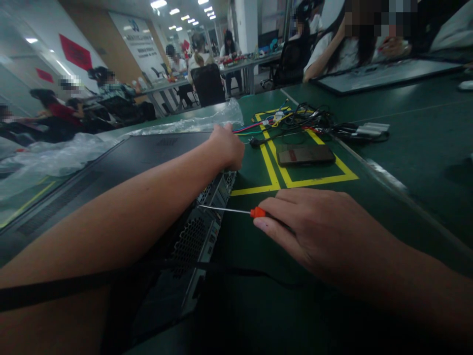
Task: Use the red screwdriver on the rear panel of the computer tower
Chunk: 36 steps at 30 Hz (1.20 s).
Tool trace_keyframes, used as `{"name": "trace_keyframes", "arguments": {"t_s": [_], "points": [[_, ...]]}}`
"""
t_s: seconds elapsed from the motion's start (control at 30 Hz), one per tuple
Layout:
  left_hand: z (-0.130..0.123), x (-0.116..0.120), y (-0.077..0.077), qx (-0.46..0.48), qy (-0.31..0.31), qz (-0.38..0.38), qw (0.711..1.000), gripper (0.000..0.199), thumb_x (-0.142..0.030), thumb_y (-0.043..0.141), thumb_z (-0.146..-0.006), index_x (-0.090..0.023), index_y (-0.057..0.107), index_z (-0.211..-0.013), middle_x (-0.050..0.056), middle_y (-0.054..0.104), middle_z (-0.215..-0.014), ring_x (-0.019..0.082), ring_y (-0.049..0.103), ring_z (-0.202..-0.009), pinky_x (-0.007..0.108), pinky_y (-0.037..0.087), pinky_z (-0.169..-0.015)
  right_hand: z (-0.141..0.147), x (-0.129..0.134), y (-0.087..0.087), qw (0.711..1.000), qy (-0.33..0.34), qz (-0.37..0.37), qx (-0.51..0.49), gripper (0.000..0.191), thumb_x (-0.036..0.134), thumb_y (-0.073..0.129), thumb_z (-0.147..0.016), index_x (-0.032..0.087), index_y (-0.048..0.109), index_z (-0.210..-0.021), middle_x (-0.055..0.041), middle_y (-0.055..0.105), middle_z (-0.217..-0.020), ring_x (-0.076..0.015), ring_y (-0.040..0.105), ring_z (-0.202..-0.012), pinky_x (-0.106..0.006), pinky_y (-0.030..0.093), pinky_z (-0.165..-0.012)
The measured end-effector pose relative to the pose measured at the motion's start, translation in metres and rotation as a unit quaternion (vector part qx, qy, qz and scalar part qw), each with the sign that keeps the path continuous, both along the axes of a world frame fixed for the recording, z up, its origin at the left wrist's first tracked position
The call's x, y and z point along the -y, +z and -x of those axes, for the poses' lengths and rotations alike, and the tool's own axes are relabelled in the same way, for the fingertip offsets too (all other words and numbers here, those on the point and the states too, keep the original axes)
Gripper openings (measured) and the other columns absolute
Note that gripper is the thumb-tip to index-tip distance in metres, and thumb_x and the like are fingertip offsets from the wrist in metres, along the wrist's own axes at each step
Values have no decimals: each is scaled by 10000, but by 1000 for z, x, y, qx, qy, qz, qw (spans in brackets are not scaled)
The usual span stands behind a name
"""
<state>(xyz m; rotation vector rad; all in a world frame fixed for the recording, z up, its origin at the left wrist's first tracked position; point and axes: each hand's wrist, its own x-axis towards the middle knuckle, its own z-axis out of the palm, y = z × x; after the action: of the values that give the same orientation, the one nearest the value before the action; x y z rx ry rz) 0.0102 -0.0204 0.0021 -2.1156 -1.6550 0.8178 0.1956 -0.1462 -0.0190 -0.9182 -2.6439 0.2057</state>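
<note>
A black computer case [148, 153] lies on the green table, its rear panel with vents and ports facing right. My right hand [306, 227] is closed round the orange handle of a screwdriver [257, 212]. The metal shaft points left, and its tip meets the rear panel near the middle. My left hand [229, 148] rests at the far rear corner of the case, with its fingers bent over the edge. My left forearm crosses above the case and hides part of it. Whether those fingers grip the corner or something small there is hidden.
Beyond the case lies clear plastic wrap [199, 118]. Tangled cables [314, 118] and a dark phone [306, 155] are by yellow tape marks on the table [388, 222]. A flat panel [384, 76] lies at the back right before a seated person. A dark strap crosses the foreground.
</note>
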Motion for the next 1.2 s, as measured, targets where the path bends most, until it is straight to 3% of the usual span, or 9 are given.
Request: {"name": "trace_keyframes", "arguments": {"t_s": [0.13,0.23,0.57,0.8,1.2], "points": [[3,-1,-1,42,4,-4,999,546,-421,599,-815,-209,683,-1311,152,629,-1395,419,395,-1330,559,364,-1057,2,-1,-9,998,8,59,-8,251,304,472,-1044,192,657,-917,-30,693,-804,-195,645,-711,-296,363,-625],[3,-2,-2,23,-4,-6,1000,561,-447,597,-821,-204,676,-1320,153,630,-1392,414,413,-1301,565,382,-1039,2,-1,-18,996,9,69,-58,177,322,600,-980,179,608,-1084,-22,706,-841,-178,648,-688,-266,379,-607],[3,-2,-1,26,-8,-7,1000,568,-455,622,-804,-195,683,-1305,167,630,-1385,410,420,-1301,556,387,-1040,0,10,-16,996,16,-51,-67,26,182,630,-940,173,640,-963,-48,718,-821,-186,671,-708,-257,458,-624],[4,-5,-3,7,-18,-4,1000,609,-469,581,-817,-195,640,-1357,164,614,-1414,414,428,-1295,585,403,-1032,-6,1,-21,989,47,-110,-92,109,169,571,-976,170,666,-1030,-69,729,-862,-194,677,-741,-273,488,-655],[5,-5,-4,6,-22,-12,1000,565,-484,570,-832,-214,672,-1318,152,638,-1385,395,446,-1272,559,425,-1003,-3,-6,-33,992,27,6,-124,167,221,548,-991,164,693,-1052,-70,733,-909,-190,687,-779,-286,515,-688]]}}
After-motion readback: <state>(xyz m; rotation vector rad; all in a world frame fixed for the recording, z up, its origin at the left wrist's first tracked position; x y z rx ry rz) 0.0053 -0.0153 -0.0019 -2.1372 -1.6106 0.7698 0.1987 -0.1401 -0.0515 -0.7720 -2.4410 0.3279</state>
